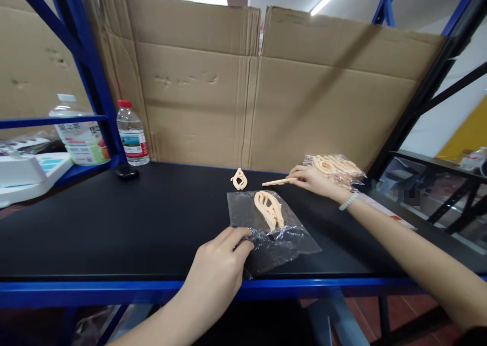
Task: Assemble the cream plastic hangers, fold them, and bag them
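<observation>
A clear plastic bag lies on the black shelf top with a peach-coloured hair clip resting on it. My left hand presses the bag's near left corner, fingers curled down on the film. My right hand reaches to the far right and pinches a thin peach stick-like piece that points left. A single small peach clip lies loose behind the bag. Just beyond my right hand sits a pile of bagged peach clips.
Cardboard sheets wall the back of the shelf. A water bottle with a red cap and a small black object stand at the back left by a blue upright. A larger labelled bottle and white items lie further left.
</observation>
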A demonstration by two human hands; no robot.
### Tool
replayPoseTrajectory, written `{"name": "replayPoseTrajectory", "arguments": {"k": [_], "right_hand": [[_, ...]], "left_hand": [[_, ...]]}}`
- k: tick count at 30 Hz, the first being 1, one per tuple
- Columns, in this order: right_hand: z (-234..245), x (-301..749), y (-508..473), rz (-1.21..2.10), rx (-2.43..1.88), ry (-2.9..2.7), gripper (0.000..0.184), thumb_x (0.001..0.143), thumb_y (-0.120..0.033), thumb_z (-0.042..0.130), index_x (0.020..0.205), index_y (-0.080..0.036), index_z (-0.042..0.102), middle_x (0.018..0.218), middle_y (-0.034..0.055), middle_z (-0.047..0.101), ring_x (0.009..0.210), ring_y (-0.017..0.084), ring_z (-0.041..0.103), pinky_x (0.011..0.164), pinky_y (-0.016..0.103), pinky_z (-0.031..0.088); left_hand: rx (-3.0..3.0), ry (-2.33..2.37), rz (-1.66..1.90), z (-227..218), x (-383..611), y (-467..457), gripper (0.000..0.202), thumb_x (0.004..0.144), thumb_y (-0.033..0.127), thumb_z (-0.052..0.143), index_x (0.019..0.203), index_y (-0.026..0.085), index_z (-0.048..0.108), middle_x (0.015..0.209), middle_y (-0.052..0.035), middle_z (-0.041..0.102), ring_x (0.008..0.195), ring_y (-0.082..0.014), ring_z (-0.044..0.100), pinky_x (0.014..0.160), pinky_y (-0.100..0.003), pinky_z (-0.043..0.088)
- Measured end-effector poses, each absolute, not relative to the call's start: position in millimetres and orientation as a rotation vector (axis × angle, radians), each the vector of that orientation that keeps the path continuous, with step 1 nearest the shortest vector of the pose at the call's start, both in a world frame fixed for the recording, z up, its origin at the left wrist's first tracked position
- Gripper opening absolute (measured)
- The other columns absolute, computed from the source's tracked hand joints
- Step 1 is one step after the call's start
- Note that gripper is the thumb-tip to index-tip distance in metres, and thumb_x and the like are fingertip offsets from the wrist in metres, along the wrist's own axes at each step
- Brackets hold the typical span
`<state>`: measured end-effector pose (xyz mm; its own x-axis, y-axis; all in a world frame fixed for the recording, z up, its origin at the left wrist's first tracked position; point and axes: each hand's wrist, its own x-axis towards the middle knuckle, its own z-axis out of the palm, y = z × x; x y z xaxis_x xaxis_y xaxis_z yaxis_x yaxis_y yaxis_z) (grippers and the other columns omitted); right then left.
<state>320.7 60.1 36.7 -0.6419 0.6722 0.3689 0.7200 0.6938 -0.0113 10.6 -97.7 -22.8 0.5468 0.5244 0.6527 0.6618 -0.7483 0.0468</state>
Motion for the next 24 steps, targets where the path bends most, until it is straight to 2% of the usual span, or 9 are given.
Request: {"name": "replayPoseTrajectory", "arguments": {"k": [3, 7, 9, 11, 14, 17, 21, 24], "right_hand": [[42, 325, 26, -0.286, -1.012, -2.225, 0.020, 0.092, -0.028, 0.053, 0.096, -0.015, 0.069, 0.090, 0.0087, 0.070, 0.082, 0.020, 0.064, 0.073, 0.032, 0.050], [59, 311, -50, -0.422, -0.956, -1.978, 0.011, 0.089, -0.027, 0.061, 0.095, -0.022, 0.069, 0.088, 0.0042, 0.070, 0.075, 0.018, 0.065, 0.066, 0.031, 0.052], [64, 299, -94, -0.497, -0.917, -1.998, 0.009, 0.088, -0.025, 0.063, 0.095, -0.026, 0.069, 0.089, 0.0028, 0.070, 0.078, 0.019, 0.066, 0.072, 0.033, 0.054], [59, 287, -132, -0.550, -0.922, -2.052, 0.011, 0.089, -0.027, 0.061, 0.097, -0.029, 0.068, 0.087, 0.0021, 0.070, 0.073, 0.018, 0.066, 0.066, 0.031, 0.056], [38, 272, -163, -0.522, -0.877, -2.199, 0.029, 0.094, -0.022, 0.048, 0.117, -0.032, 0.063, 0.089, 0.0035, 0.070, 0.074, 0.020, 0.068, 0.063, 0.030, 0.058], [19, 258, -164, -0.581, -0.709, -2.283, 0.037, 0.095, -0.019, 0.039, 0.127, -0.021, 0.058, 0.091, 0.0087, 0.070, 0.079, 0.022, 0.067, 0.068, 0.031, 0.058], [10, 237, -148, -0.703, -0.650, -2.368, 0.036, 0.091, -0.004, 0.034, 0.114, -0.005, 0.062, 0.080, 0.0132, 0.068, 0.070, 0.022, 0.065, 0.061, 0.032, 0.055], [6, 223, -134, -0.854, -0.616, -2.370, 0.032, 0.088, -0.001, 0.038, 0.106, 0.001, 0.064, 0.072, 0.0133, 0.065, 0.063, 0.022, 0.061, 0.053, 0.034, 0.052]], "left_hand": [[-2.613, -0.946, -0.997, -25, 10, -101, 0.037, 0.076, -0.003, 0.040, 0.100, 0.012, 0.063, 0.105, -0.0098, 0.066, 0.091, -0.0238, 0.064, 0.077, -0.039, 0.059], [-2.579, -0.896, -1.053, -29, 7, -105, 0.045, 0.073, -0.004, 0.038, 0.110, 0.010, 0.060, 0.111, -0.0119, 0.066, 0.097, -0.0249, 0.063, 0.079, -0.040, 0.060], [-2.538, -0.883, -1.084, -31, 7, -106, 0.046, 0.075, -0.003, 0.038, 0.115, 0.009, 0.058, 0.114, -0.0129, 0.065, 0.100, -0.0259, 0.062, 0.077, -0.039, 0.060], [-2.521, -0.883, -1.107, -33, 7, -106, 0.046, 0.077, -0.002, 0.039, 0.119, 0.008, 0.055, 0.118, -0.0140, 0.063, 0.104, -0.0272, 0.060, 0.077, -0.039, 0.060], [-2.536, -0.906, -1.122, -33, 7, -107, 0.045, 0.081, 0.001, 0.040, 0.123, 0.007, 0.052, 0.123, -0.0153, 0.060, 0.110, -0.0283, 0.057, 0.081, -0.040, 0.059], [-2.560, -0.921, -1.139, -33, 7, -107, 0.046, 0.082, 0.000, 0.040, 0.125, 0.009, 0.051, 0.125, -0.0151, 0.058, 0.112, -0.0275, 0.056, 0.085, -0.041, 0.058], [-2.602, -0.938, -1.164, -33, 9, -108, 0.046, 0.084, 0.002, 0.040, 0.128, 0.011, 0.049, 0.127, -0.0141, 0.057, 0.114, -0.0254, 0.054, 0.091, -0.040, 0.055], [-2.631, -0.962, -1.173, -33, 9, -108, 0.045, 0.086, 0.004, 0.040, 0.130, 0.011, 0.047, 0.128, -0.0142, 0.056, 0.117, -0.0247, 0.053, 0.097, -0.040, 0.052]]}}
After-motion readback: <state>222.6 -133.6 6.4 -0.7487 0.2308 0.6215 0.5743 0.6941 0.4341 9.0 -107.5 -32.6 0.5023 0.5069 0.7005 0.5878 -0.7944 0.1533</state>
